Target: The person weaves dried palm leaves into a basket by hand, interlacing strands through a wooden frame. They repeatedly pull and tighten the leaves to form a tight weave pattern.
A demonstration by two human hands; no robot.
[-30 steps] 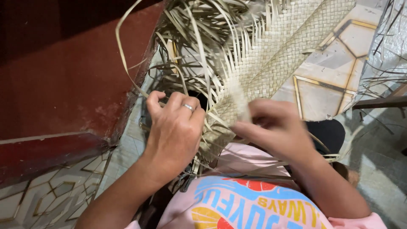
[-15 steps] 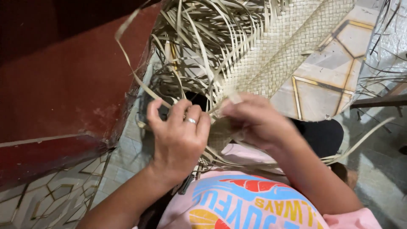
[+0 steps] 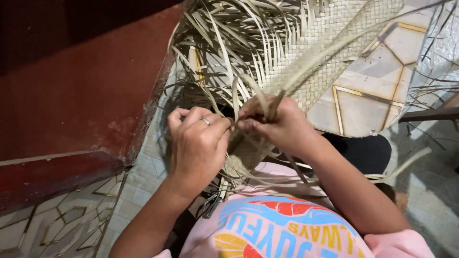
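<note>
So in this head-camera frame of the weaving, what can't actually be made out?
- Head view: the strips pinched by the left hand and right hand are covered by the fingers, so their crossing is hidden.
- The woven mat is cut off by the top edge.
- The dark metal object at the lap is mostly hidden under loose strips; its kind is unclear.

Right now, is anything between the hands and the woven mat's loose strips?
Nothing visible. The left hand and right hand are already in the loose strips at the woven mat edge, each pinching strips, so no gap remains.
</note>
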